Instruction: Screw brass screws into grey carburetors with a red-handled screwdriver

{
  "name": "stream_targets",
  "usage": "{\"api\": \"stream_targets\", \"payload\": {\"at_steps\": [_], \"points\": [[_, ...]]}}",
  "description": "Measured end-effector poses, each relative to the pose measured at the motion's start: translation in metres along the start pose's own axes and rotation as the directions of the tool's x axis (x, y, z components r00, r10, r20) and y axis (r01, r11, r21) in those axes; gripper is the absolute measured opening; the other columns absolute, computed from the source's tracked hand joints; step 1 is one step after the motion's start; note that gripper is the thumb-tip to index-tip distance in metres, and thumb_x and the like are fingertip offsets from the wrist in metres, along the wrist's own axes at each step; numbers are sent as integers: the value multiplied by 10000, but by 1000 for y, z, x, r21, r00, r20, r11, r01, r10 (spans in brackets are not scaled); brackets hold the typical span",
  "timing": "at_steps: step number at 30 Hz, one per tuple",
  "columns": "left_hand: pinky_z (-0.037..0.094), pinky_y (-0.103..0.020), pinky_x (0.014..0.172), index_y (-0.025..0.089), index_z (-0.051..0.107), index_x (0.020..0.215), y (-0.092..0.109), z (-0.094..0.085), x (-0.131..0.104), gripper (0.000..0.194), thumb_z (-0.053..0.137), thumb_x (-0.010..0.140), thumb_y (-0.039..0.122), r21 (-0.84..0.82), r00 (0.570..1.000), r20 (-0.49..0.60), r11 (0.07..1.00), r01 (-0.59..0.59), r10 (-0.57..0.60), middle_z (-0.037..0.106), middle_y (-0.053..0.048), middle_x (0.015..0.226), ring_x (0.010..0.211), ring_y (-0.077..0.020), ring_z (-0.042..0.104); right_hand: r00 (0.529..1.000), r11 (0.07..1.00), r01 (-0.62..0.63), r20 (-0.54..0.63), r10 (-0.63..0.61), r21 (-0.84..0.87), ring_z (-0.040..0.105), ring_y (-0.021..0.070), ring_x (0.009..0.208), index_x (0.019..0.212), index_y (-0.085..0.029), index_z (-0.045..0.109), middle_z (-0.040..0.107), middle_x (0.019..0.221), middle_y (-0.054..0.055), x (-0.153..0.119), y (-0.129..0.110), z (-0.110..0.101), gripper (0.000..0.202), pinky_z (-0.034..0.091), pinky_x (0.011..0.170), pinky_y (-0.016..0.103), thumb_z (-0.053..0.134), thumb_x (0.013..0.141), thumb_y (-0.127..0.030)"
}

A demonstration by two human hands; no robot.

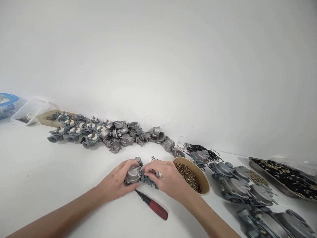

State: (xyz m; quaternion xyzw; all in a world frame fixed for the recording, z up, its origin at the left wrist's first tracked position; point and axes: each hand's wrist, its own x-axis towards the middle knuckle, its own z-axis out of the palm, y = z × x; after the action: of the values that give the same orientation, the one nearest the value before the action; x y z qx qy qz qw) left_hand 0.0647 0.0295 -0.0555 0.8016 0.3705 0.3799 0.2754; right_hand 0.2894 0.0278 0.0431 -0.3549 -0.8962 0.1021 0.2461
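A grey metal carburetor (134, 174) rests on the white table in front of me, its domed float bowl facing up. My left hand (119, 180) is wrapped around its left side, fingers over the top and thumb below. At its right side, the fingertips of my right hand (164, 173) are pinched together close to the bowl's edge. What they pinch is too small and too covered to make out. Just below the carburetor lies a screwdriver (158, 209) with a red and black handle, its tip pointing up and left.
A tan bowl of brass-coloured screws (205, 185) stands right of my right hand. Assembled carburetors (237, 186) crowd the right side, beside a metal tray (269, 180) of dark parts. Loose float bowls (115, 146) and carburetor bodies with white floats (75, 131) line the wall; black rings (201, 149) lie behind.
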Motion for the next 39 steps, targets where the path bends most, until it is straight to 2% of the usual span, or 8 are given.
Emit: {"api": "stream_targets", "payload": {"at_steps": [3,8,13,18,22,31,35,39], "points": [[506,-427,1093,335,435,1398,-1,1,-2,523,659,932,255,32,1000,11,999,10,-11,572,-52,1435,1321,-275,580,996,998,8,84,-3,-56,655,145,757,922,-225,675,762,899,-8,5,2,0,123,493,733,278,638,953,-112],[453,-441,1166,333,458,1389,-2,3,-2,502,676,939,291,40,1000,-14,999,3,-2,527,-54,1527,1469,-292,453,992,997,-35,121,44,-75,603,126,728,944,-238,614,716,868,-30,5,10,0,109,460,756,273,618,972,-133],[526,-396,1017,317,473,1304,2,1,-3,418,670,936,313,-21,1000,-3,1000,-7,7,588,-58,1355,1203,-259,626,981,998,-63,185,66,-20,601,118,719,924,-238,591,702,824,-45,8,13,-1,125,445,767,271,663,941,-137],[533,-360,911,293,481,1196,12,4,2,341,605,894,196,-70,996,-75,997,39,-44,589,-39,1199,1017,-221,640,988,999,-33,154,32,8,591,108,679,893,-232,608,713,799,-54,11,10,-2,140,444,794,280,687,913,-118],[530,-363,883,287,489,1168,16,7,5,340,614,871,178,-99,990,-124,993,59,-72,581,-34,1147,983,-223,623,990,999,-39,138,34,30,579,105,648,871,-230,604,712,778,-53,12,10,1,145,440,745,263,675,906,-108],[547,-339,879,301,425,1252,8,10,-3,434,645,890,210,-27,992,-109,998,56,-59,567,-34,1223,1000,-215,644,993,1000,-15,117,16,-15,549,106,653,815,-222,566,661,733,-53,9,10,7,169,435,733,257,617,893,-81],[552,-338,877,306,394,1299,4,9,-6,506,669,882,224,-6,995,-85,999,53,-53,575,-43,1275,1028,-223,661,988,994,-108,110,105,18,554,95,620,802,-222,603,670,702,-65,8,8,7,165,452,732,262,696,886,-115],[545,-368,929,310,388,1317,1,10,-7,559,700,861,229,15,995,-72,998,67,-66,592,-50,1317,1069,-241,669,964,941,-256,131,232,221,604,90,607,759,-206,655,695,680,-53,12,9,6,173,457,603,208,783,807,-99]]}}
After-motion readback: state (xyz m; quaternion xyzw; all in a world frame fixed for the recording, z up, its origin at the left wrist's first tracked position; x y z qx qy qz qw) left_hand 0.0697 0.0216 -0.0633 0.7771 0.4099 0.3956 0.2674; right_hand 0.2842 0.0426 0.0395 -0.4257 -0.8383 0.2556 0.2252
